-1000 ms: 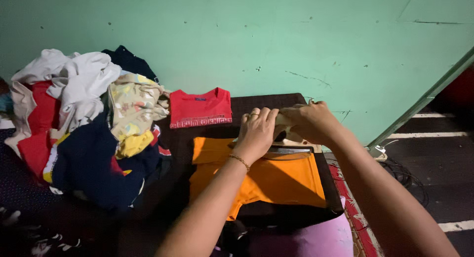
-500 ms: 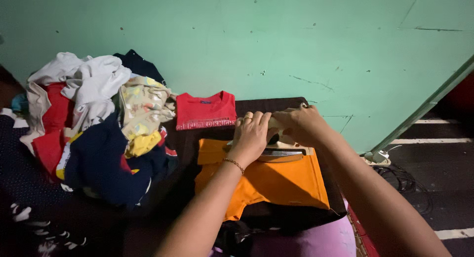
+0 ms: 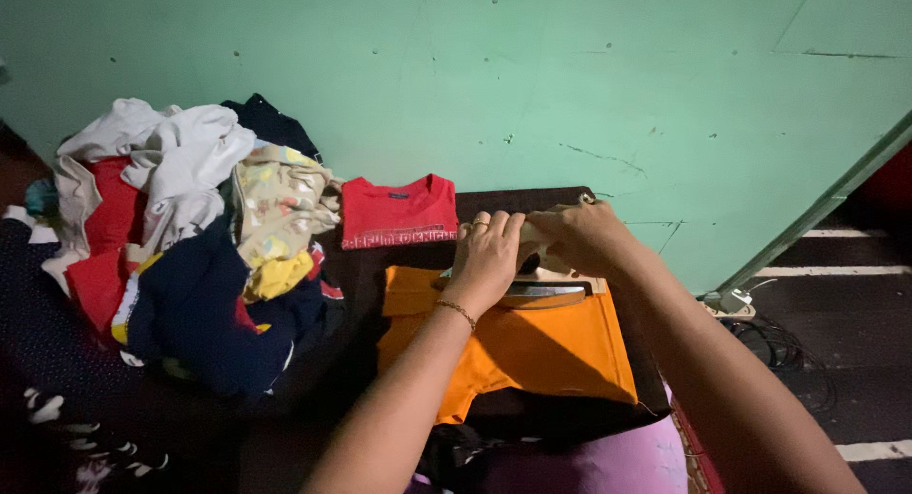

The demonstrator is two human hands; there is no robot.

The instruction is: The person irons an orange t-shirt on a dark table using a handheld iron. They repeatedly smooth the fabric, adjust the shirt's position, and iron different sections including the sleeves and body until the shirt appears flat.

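Note:
An orange garment (image 3: 532,351) lies spread flat on a dark padded surface (image 3: 361,275). A clothes iron (image 3: 551,293) with a shiny metal soleplate rests on the garment's far edge. My right hand (image 3: 575,236) is closed around the iron's handle and hides most of it. My left hand (image 3: 489,252) lies flat, fingers together, just left of the iron at the garment's far edge; whether it touches the iron I cannot tell. A thin bracelet is on that wrist.
A folded red shirt (image 3: 399,214) lies beyond the hands by the green wall (image 3: 532,85). A tall heap of mixed clothes (image 3: 190,237) fills the left side. Cables and a socket strip (image 3: 736,309) lie on the floor at right. Purple cloth (image 3: 589,461) shows at the bottom.
Both hands and the iron stay at the far edge of the orange garment, shifting only slightly. The view has drifted a little, so the clothes heap sits slightly differently in frame.

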